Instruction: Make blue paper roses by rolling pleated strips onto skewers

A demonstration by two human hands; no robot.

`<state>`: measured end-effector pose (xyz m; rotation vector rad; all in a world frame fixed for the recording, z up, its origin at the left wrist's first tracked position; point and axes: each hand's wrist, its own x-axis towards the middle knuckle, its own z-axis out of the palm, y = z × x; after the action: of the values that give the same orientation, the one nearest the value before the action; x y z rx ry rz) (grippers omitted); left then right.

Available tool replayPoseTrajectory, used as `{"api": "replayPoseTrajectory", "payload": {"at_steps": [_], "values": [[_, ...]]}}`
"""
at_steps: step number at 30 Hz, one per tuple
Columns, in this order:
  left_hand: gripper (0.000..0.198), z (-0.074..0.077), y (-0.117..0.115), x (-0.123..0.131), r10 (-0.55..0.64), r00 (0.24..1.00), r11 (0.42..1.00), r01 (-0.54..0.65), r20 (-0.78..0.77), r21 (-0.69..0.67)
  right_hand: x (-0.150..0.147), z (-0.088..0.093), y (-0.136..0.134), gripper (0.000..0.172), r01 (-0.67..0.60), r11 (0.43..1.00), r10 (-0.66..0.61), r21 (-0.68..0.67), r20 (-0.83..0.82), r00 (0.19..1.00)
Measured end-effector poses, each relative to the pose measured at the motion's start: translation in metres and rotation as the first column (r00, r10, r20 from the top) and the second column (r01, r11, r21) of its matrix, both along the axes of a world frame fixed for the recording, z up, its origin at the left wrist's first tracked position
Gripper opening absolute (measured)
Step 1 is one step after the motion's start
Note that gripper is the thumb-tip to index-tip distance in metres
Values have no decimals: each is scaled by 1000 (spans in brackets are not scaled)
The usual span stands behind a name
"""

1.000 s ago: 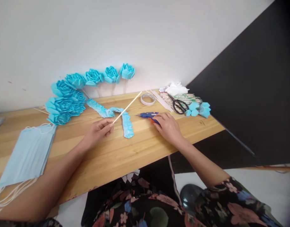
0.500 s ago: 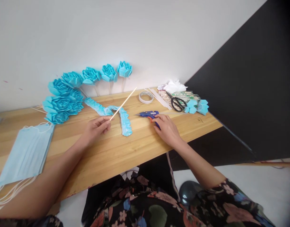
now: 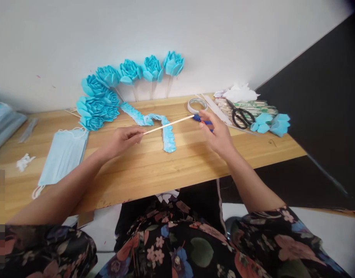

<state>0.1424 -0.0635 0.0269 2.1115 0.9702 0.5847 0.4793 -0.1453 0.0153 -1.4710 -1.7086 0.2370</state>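
**Stick and hands.** The thin pale wooden stick (image 3: 168, 124) is held just above the light wooden tabletop (image 3: 154, 170), a little behind its centre. Its long axis runs left to right and slightly away from the person. The near end is pinched between the thumb and fingertips of the left hand (image 3: 125, 138). The free tip points right and ends just beside the nozzle of the small blue plastic glue gun (image 3: 201, 119).

The gun is enclosed by the curled fingers of the right hand (image 3: 220, 134) (only the nozzle end and a patch of the body are seen). Beneath the stick's middle lies one pleated light-blue fabric strip (image 3: 166, 133), bent into an arch.

**Edges and room.** Bare wood is left between the hands and the near table edge. The far edge meets the white wall (image 3: 223, 38), and the right edge is bordered by a black panel (image 3: 325, 108).

**Counts.**
- Four blue fabric flowers on stems (image 3: 152, 67) are stood upright against the wall.
- A lying cluster of blue flowers (image 3: 96, 106) is seen to their left (its number cannot be counted).
- One white tape roll (image 3: 197, 105), one pair of black-handled scissors (image 3: 241, 116) and one flat light-blue face mask (image 3: 64, 152) are laid out.
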Motion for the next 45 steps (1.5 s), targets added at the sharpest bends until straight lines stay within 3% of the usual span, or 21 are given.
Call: {"api": "replayPoseTrajectory", "payload": {"at_steps": [3,6,10,15,20,25,30,33,38,45], "values": [[34,4,-7,-22,14,993,998,-7,-118,63,-17,2,-10,53,-129,991,121,-40,-163,979],[36,3,-20,-36,57,985,995,-43,-160,94,-31,2,-23,37,-204,977,192,-56,-169,967],[39,2,-36,-39,73,969,988,-38,-236,152,-44,-1,-34,16,-186,979,180,-83,-76,981],[43,5,-43,-35,72,952,967,6,-297,255,-46,-1,-35,19,-9,999,13,44,-90,996],[46,5,-39,-37,55,943,928,73,-329,364,-44,3,-36,16,-185,982,187,42,-71,980],[38,8,-44,-16,48,937,854,141,-345,501,-57,-2,-35,10,-102,995,98,-17,-144,985],[34,15,-47,17,58,955,859,102,-292,502,-62,-3,-28,14,-97,994,86,-51,-183,979],[34,14,-39,21,73,966,871,60,-249,487,-49,-4,-27,14,-99,993,92,-70,-101,991],[36,1,-31,11,77,967,886,46,-243,462,-31,-13,-28,13,-218,962,246,-162,183,952],[35,-4,-31,5,42,953,906,90,-299,415,-34,-9,-17,18,-243,937,319,-252,329,889]]}}
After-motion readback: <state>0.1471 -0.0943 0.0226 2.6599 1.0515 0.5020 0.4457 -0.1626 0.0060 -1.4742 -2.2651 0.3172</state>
